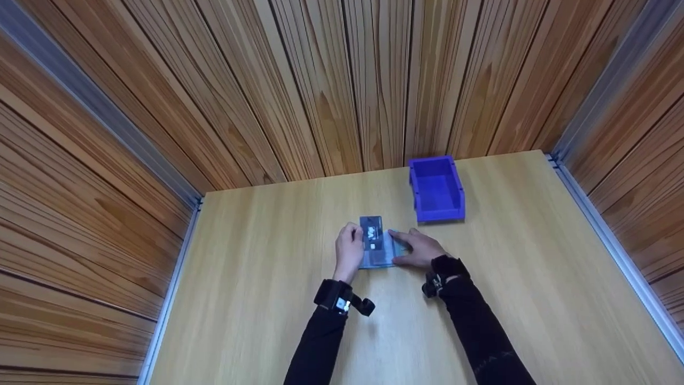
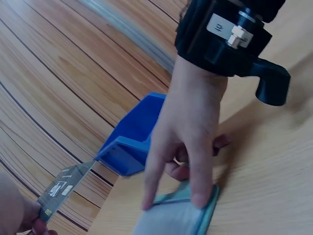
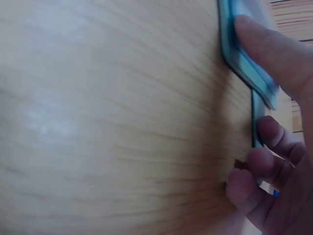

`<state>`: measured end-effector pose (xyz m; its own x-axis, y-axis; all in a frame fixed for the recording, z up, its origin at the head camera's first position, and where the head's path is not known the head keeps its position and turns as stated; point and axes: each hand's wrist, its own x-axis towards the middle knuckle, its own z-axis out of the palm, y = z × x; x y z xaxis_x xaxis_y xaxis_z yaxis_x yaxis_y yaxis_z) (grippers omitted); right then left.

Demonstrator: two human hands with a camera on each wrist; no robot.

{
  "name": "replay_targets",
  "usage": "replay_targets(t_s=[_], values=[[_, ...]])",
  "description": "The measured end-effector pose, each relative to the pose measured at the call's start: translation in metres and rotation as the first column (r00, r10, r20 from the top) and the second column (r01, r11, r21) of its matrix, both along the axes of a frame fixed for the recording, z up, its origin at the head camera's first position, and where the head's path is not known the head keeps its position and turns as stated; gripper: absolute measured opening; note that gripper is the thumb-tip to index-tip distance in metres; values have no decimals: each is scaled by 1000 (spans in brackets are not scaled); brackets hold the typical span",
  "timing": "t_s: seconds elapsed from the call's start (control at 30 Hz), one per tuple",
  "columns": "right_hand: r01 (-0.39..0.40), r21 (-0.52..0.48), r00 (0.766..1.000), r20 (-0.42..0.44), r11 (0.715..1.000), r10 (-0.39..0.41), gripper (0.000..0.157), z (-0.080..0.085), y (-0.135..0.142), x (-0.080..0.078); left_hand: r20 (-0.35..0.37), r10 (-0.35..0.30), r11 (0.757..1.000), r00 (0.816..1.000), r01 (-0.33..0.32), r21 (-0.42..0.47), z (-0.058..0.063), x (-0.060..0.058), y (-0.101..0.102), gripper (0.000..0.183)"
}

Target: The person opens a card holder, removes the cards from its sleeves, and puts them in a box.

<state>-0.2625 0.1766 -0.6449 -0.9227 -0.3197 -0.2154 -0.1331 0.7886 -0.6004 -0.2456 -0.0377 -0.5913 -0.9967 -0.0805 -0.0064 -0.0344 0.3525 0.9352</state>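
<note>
In the head view my left hand (image 1: 350, 248) pinches a dark card (image 1: 372, 235) with white print. The card stands over the left part of a teal-edged card holder (image 1: 389, 259) with clear sleeves, lying on the table. From the right, my right hand (image 1: 422, 250) presses on the holder with thumb and forefinger spread. Seen in the left wrist view, the card (image 2: 62, 191) is held up, tilted, apart from the sleeve page (image 2: 171, 220). The right wrist view shows the right thumb (image 3: 261, 41) on the holder's teal edge (image 3: 237, 61); the other fingers curl beside it.
A blue-purple plastic bin (image 1: 438, 192) stands behind the right hand, near the back edge of the wooden table (image 1: 256, 299). Wood-plank walls (image 1: 331, 85) rise behind and at both sides, with metal rails along the side edges.
</note>
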Motion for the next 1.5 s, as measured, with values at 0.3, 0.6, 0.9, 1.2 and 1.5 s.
replay_targets(t_s=[0.3,0.6,0.9,1.2,1.5], values=[[143,-427,990,48,893,-136,36,12,-5,-3,21,18,999,1000,-18,28,-5,0,-6,17],[242,-656,967,227,715,-119,36,30,-25,-2,0,24,1000,1000,-24,10,-8,0,0,16],[208,-680,977,183,703,-112,23,31,-42,1,-3,21,1000,1000,-21,1,-13,2,6,17],[252,-649,967,189,718,-168,17,30,-43,3,11,23,999,1000,-24,26,-18,3,6,17],[284,-656,958,164,700,-235,20,34,-29,-2,-82,-12,981,997,-4,-192,-39,2,-8,9]])
